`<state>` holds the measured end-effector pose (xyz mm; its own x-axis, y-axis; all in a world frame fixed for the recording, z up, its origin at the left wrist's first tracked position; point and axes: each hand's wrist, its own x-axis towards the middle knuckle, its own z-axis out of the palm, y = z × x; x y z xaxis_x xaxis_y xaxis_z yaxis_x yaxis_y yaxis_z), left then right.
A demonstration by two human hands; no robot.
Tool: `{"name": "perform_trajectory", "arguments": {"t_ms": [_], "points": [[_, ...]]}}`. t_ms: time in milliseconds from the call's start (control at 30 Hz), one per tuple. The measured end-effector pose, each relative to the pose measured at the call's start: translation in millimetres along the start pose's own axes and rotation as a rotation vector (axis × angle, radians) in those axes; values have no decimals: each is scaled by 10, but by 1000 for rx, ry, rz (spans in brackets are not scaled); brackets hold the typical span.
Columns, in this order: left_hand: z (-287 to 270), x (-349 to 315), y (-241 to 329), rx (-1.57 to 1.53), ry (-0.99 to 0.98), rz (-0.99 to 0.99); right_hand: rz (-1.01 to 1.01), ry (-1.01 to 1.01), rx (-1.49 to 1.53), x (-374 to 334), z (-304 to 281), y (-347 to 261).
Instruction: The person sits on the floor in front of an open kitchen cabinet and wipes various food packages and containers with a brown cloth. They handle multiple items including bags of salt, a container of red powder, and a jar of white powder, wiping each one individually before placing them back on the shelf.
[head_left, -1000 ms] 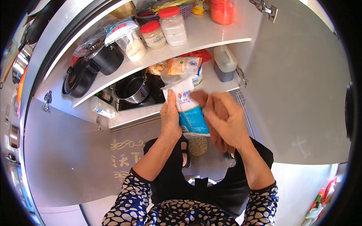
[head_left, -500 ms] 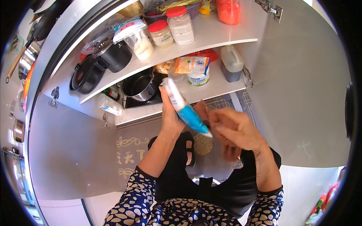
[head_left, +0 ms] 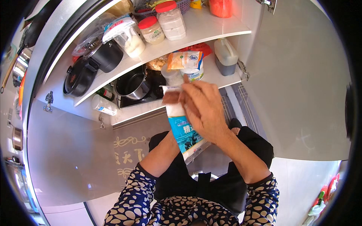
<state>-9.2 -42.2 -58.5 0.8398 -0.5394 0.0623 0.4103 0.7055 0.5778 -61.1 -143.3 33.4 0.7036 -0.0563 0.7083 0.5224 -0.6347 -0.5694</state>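
Note:
My left hand [head_left: 172,142] holds up a white and blue plastic packet [head_left: 181,130] from behind. Most of that hand is hidden by the packet, which stands tilted with its printed face toward me. My right hand [head_left: 205,109] lies over the packet's upper part, its fingers closed on a brown cloth [head_left: 172,98]. The cloth spreads across the white top of the packet. Behind them, on the lower shelf, are a white tub [head_left: 196,73] and an orange and white bag [head_left: 184,60] resting over it.
An open cabinet surrounds the work, with a grey door [head_left: 301,90] at right and another [head_left: 71,150] at left. Its upper shelf [head_left: 200,35] bears red-lidded jars [head_left: 171,22] and black pots [head_left: 107,56]. Below stand a steel pot [head_left: 132,86] and a jug [head_left: 225,56].
The packet has turned from edge-on to show its printed face. My right hand has moved up and left, bringing the brown cloth onto the packet's top. The view has shifted slightly.

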Motion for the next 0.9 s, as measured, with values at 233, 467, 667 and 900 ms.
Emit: {"name": "perform_trajectory", "arguments": {"t_ms": [233,467,667,900], "points": [[82,70,-9,-110,10,19,185,-33,-13,-33,141,168],[-534,113,128,-260,-17,-121,265,-95,160,-373,74,36],[-10,12,272,-303,131,-252,982,-52,1010,-379,58,115],[466,-43,466,-22,278,-219,849,140,775,-406,10,319]]}}
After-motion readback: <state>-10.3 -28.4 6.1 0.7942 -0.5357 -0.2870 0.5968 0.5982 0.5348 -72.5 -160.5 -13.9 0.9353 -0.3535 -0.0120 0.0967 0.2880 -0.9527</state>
